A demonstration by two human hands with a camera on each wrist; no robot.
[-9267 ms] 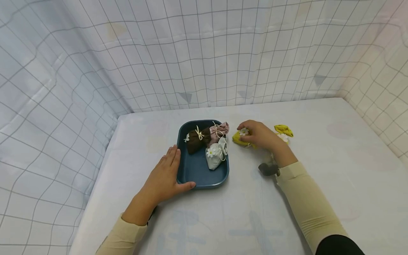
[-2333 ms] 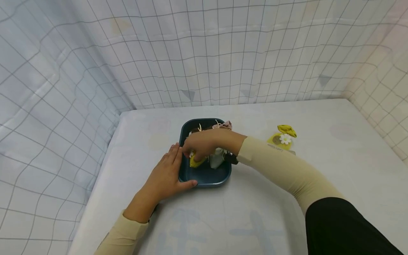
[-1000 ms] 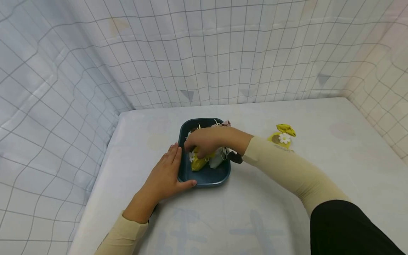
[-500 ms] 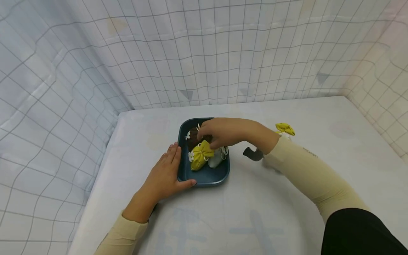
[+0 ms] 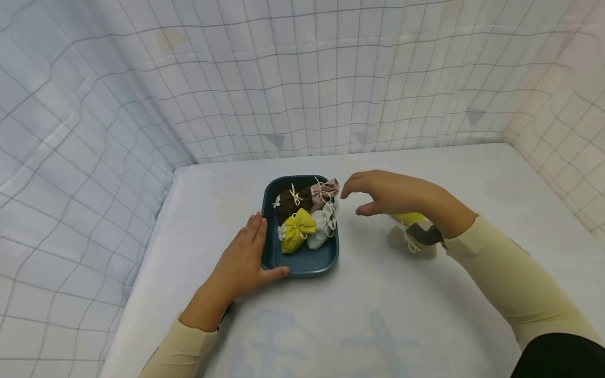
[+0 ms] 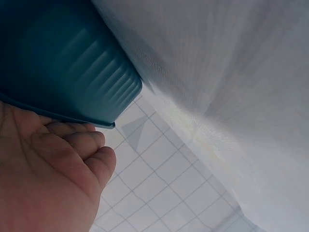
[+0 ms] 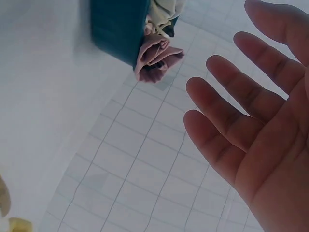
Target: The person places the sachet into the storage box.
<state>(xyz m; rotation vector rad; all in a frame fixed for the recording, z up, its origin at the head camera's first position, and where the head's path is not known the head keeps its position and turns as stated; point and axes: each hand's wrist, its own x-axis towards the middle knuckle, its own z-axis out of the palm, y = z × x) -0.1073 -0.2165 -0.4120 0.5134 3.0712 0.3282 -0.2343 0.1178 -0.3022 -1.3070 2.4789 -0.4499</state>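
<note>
A dark blue tray (image 5: 307, 265) holds a brown drawstring pouch (image 5: 285, 208), a pink one, a yellow pouch (image 5: 294, 234) with a white flower, and a pale grey-white pouch (image 5: 319, 229). The pink pouch (image 5: 326, 192) leans over the tray's far right rim. My left hand (image 5: 238, 261) rests against the tray's left side, fingers straight, thumb on the near rim; the left wrist view shows its fingers at the rim. Right of the tray hovers my right hand (image 5: 389, 193), fingers relaxed and apart, holding nothing; the right wrist view shows its bare palm and spread fingers (image 7: 224, 130).
Beneath the right hand and wrist, another yellow pouch (image 5: 409, 217) and a beige pouch (image 5: 398, 238) lie on the white table (image 5: 331, 325), partly hidden. A dark wrist camera (image 5: 422, 234) sits under the right wrist. Grid-patterned curtains (image 5: 302, 105) surround the table.
Earlier my right hand carried the yellow pouch from the table into the tray. It has let go of it there and moved off to the right. The left hand stays at the tray.
</note>
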